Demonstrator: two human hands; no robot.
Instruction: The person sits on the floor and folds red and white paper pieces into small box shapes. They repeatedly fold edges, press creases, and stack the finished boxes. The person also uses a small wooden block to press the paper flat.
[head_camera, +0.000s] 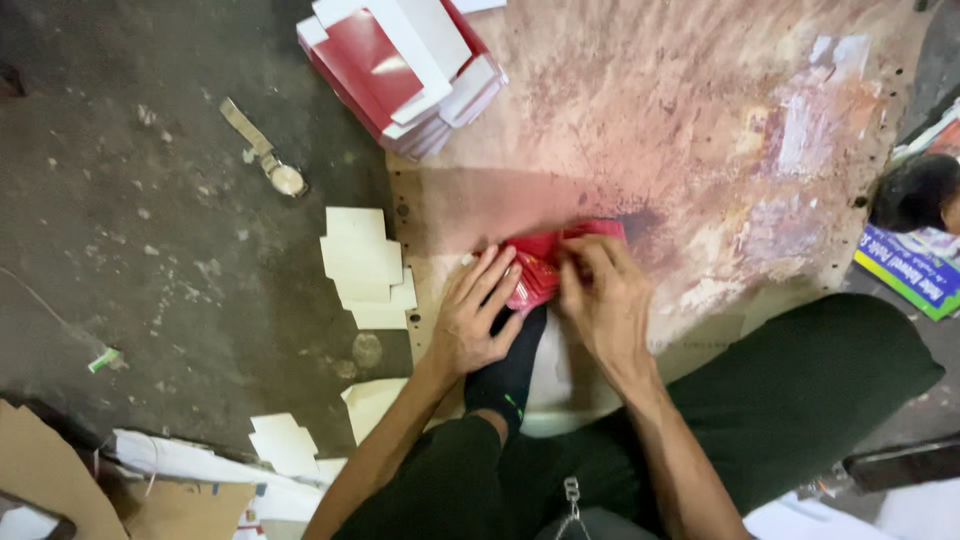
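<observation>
A small red folded piece (545, 258), paper or card, lies on a stained wooden board (680, 140) in front of me. My left hand (478, 318) rests flat with spread fingers on its left side. My right hand (603, 295) presses on its right side, fingers curled over the top edge. Both hands hold the red piece down against the board. My foot in a black sock (512, 370) sits between my wrists, just below the red piece.
A stack of red and white flat cards (405, 68) lies at the board's far left corner. Small cream blank cards (365, 265) are piled on the dark floor to the left. A wristwatch (265, 150) lies farther left. Another person's dark hair (915, 190) shows at the right edge, beside printed cartons.
</observation>
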